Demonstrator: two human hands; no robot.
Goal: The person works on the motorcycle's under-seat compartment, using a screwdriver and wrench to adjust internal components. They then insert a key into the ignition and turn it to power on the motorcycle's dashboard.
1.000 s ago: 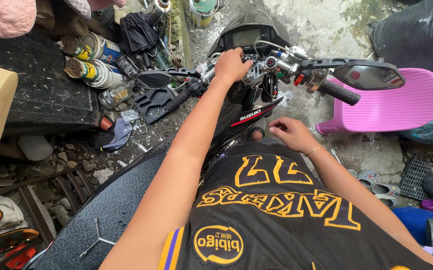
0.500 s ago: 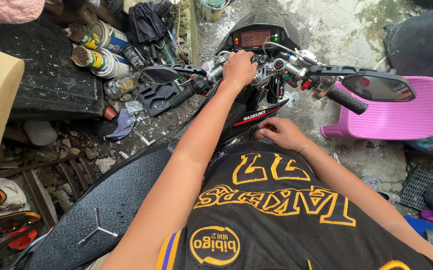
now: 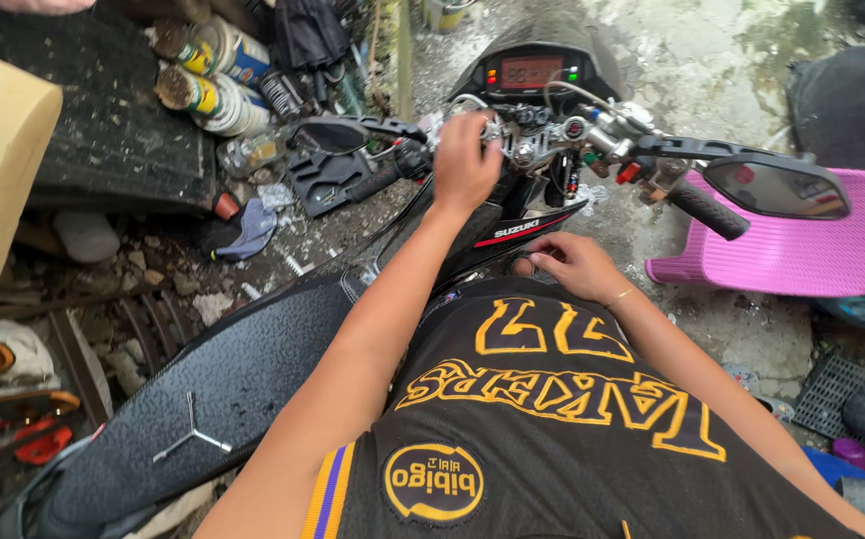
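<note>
Motorcycle handlebar point(image 3: 552, 150) spans the frame's upper middle; the left hand point(image 3: 464, 165) rests curled over its centre clamp, fingers folded down. Lower right, the right hand point(image 3: 577, 265) touches the black body panel point(image 3: 512, 232), fingers bent.

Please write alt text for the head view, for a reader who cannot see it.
A person's left hand holds the middle of a black motorcycle's handlebar, and the right hand rests on the bodywork below it. A pink plastic chair lies to the right, and a three-way wrench rests on the seat.
</note>
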